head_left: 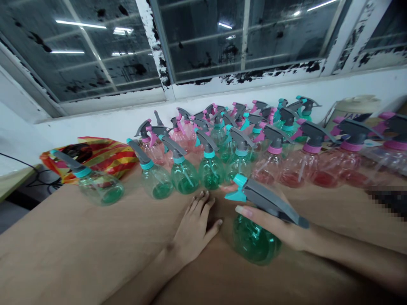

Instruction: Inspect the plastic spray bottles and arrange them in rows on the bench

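My right hand [286, 231] grips a green spray bottle [256, 243] by its neck, under a grey and turquoise trigger head [267, 197]. The bottle is held at the near side of the table, its nozzle pointing left; whether its base touches the table I cannot tell. My left hand [195, 226] lies flat on the tabletop to the left of that bottle, fingers apart and holding nothing. Just beyond its fingertips stand green spray bottles [186, 176] with turquoise collars. Part of the right hand's fingers is hidden behind the held bottle.
Pink spray bottles [294, 171] continue the front row to the right, with several more bottles crowded behind. One green bottle [103, 186] stands apart at the left, near a red and yellow striped bag [111, 159]. A beige jug [354, 108] stands at the back right, below a window [203, 46].
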### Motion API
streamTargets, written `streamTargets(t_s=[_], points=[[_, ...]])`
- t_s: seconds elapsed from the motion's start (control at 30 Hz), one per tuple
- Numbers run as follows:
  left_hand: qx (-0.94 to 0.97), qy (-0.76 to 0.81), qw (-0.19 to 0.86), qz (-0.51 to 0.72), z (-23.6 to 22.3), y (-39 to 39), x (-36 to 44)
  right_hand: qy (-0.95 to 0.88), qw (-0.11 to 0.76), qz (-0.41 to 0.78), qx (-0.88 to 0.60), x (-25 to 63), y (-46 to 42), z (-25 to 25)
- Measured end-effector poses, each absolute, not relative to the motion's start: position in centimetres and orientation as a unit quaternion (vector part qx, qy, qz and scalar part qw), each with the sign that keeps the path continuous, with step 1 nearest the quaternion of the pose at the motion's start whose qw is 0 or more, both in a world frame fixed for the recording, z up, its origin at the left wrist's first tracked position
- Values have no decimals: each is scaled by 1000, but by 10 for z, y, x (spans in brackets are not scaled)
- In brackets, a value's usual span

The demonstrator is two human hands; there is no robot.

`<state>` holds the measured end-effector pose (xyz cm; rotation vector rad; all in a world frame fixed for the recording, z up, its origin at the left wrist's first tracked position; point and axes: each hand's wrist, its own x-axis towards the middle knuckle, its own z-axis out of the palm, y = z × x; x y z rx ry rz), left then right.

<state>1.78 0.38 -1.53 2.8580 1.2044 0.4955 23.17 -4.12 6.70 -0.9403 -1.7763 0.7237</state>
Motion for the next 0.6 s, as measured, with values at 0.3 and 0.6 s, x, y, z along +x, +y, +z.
streamTargets(t_s=[0.3,0.6], points=[[907,389,5,162,-18,4,17,-743,475,234,-410,231,-44,64],[908,391,-6,149,-16,3,18,-741,471,242,-413,231,-43,62]])
